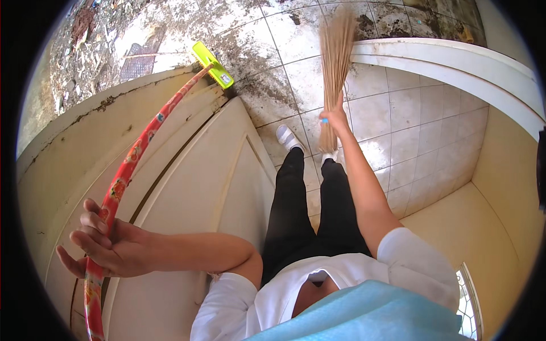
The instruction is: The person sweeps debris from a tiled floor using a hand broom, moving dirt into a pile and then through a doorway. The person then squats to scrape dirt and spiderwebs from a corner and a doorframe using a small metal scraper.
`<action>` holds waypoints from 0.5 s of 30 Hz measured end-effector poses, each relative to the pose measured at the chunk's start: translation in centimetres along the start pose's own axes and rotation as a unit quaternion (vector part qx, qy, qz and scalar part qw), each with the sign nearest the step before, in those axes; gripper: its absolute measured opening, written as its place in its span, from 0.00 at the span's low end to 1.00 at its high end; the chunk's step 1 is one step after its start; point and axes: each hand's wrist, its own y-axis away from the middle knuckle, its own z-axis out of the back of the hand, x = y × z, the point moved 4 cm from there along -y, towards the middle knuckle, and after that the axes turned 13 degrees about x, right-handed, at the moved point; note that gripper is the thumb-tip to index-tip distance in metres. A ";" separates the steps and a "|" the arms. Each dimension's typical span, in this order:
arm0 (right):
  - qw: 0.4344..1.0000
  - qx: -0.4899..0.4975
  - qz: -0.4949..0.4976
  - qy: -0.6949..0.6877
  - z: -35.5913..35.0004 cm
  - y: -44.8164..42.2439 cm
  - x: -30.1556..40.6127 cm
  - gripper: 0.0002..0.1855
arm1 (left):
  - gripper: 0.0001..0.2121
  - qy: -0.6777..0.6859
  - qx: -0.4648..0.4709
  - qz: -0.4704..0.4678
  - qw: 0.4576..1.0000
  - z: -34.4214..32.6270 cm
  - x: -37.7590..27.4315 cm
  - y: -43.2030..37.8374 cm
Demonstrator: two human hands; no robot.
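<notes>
My left hand is wrapped around the red, flower-patterned handle of a push brush. Its lime-green brush head rests at the foot of the door frame, tilted, with a label on top. In my right hand is a stick broom of thin brown bristles, gripped near its bound end by a blue band. The broom's spread tips reach over the dirty floor tiles and look blurred. Its short butt end points back at my feet.
A cream panelled door stands at my left beside the wall edge. A white raised sill curves across the right. Debris and soil cover the ground outside, where a grey grate lies. My sandalled foot stands on tile.
</notes>
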 end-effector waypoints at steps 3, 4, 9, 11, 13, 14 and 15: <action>0.962 0.188 -0.074 -0.185 -3.2 -5.3 2.0 0.64 | 0.17 -0.010 -0.006 -0.004 1.000 -0.4 -0.1 0.0; 0.948 0.270 -0.084 -0.148 -3.8 -5.9 3.1 0.63 | 0.17 -0.023 -0.015 -0.005 1.000 -0.6 -0.1 0.0; 0.951 0.296 0.080 0.045 0.2 -3.1 8.5 0.62 | 0.18 -0.022 0.002 0.000 1.000 -2.4 -0.3 -1.8; 0.968 0.238 0.085 0.013 2.7 -1.7 8.9 0.62 | 0.18 -0.045 0.036 0.003 0.998 -3.5 -0.4 -3.1; 0.984 0.154 0.066 -0.058 5.2 -2.5 9.0 0.63 | 0.17 -0.033 0.005 0.003 0.999 -4.2 -0.5 -4.2; 0.990 0.094 0.038 -0.093 6.3 -3.8 9.1 0.63 | 0.17 -0.031 0.004 0.005 0.999 -4.9 -0.5 -4.7; 0.987 0.017 0.019 -0.158 7.0 -5.3 9.1 0.55 | 0.17 -0.046 -0.006 0.004 0.999 -5.3 -0.6 -5.1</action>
